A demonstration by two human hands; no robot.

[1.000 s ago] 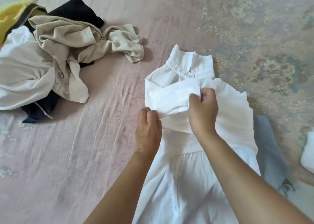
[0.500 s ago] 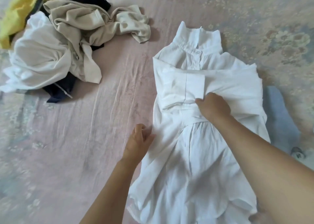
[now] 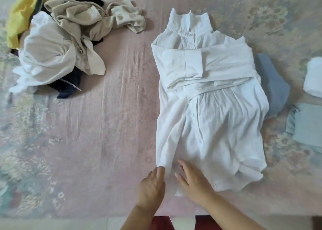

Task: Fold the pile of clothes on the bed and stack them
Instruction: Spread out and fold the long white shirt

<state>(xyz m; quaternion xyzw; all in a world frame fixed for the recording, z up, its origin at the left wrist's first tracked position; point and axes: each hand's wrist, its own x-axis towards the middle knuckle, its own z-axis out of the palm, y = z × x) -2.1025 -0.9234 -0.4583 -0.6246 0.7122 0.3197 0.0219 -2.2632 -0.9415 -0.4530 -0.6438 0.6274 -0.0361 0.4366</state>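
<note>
A white collared dress [image 3: 216,111] lies flat on the bed [image 3: 108,125], collar at the far end, both sleeves folded across its chest. At its near hem, my left hand [image 3: 152,186] rests on the sheet with straight fingers touching the dress's left edge. My right hand [image 3: 192,181] lies flat on the hem just beside it, fingers straight. An unfolded pile [image 3: 57,43] sits at the far left: beige, white, black and yellow garments tangled together.
A grey-blue folded garment [image 3: 273,85] pokes out from under the dress's right side. At the right edge lie a white folded piece [image 3: 313,76] and a pale grey-green folded one [image 3: 306,125]. The bed's near edge [image 3: 87,217] runs along the bottom.
Both hands left the folded sleeves at the chest and slid down to the dress's near hem. The view pulled back, showing the whole dress.
</note>
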